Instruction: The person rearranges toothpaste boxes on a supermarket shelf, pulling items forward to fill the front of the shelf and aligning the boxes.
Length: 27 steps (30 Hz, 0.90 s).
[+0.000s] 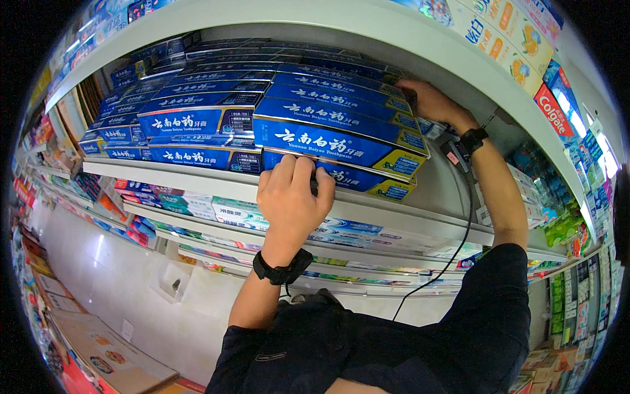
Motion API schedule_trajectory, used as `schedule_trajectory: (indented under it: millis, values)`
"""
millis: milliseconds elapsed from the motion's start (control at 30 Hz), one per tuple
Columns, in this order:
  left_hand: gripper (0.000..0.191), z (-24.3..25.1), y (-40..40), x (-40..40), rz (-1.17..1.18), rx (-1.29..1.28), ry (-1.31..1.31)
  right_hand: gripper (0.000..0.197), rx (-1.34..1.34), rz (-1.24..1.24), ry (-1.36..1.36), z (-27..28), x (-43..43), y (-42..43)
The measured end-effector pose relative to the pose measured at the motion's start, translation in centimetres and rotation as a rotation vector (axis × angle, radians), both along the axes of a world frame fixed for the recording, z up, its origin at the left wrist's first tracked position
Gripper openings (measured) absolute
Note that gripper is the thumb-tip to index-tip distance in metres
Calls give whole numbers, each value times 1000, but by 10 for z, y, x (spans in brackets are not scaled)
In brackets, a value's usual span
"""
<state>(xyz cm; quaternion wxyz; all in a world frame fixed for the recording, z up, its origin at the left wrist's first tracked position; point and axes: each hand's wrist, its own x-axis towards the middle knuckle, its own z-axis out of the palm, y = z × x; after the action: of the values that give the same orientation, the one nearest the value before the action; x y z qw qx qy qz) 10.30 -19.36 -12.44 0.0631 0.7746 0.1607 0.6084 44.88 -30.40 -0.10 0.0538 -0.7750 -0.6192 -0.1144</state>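
Note:
Stacked blue toothpaste boxes [320,143] stand in rows on a white metal shelf [226,183]. My left hand [295,194] rests with curled fingers at the shelf's front edge, against the lower front box of the right-hand stack; whether it grips anything is hidden. My right hand [427,101] reaches deep along the right side of that stack, near the rear boxes. Its fingertips are in shadow behind the box ends, so what they touch cannot be told. Black bands sit on both wrists, and a black device [455,155] with a cable hangs by the right one.
A shelf board [315,12] arches close above the boxes. More toothpaste boxes [241,212] fill the shelf below. Colgate boxes [553,111] stand at the upper right. A black cable [443,271] runs down past the shelf edge. Cardboard cartons [106,352] lie at the lower left.

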Motion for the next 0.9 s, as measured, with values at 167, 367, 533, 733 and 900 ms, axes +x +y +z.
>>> schedule_trajectory:
  millis: [167, 367, 533, 733, 900]
  values:
    - [11, 1, -2, 0, -1, -1, -1, 88, -199, -132, 106, 10, 16, -20]
    - [11, 0, 0, -1, -7, -2, -21, 81, -543, -469, 183, 23, 6, -33]
    - [12, 1, -1, -1, -4, -10, -3, 79, -233, -354, 271, 9, 0, -29]
    - [11, -2, 0, 0, 15, -1, 3, 50, 55, -80, 675, 14, 52, -26]
    - [12, 1, -4, 1, -12, -24, -14, 61, 115, -362, 169, 1, 113, -64]
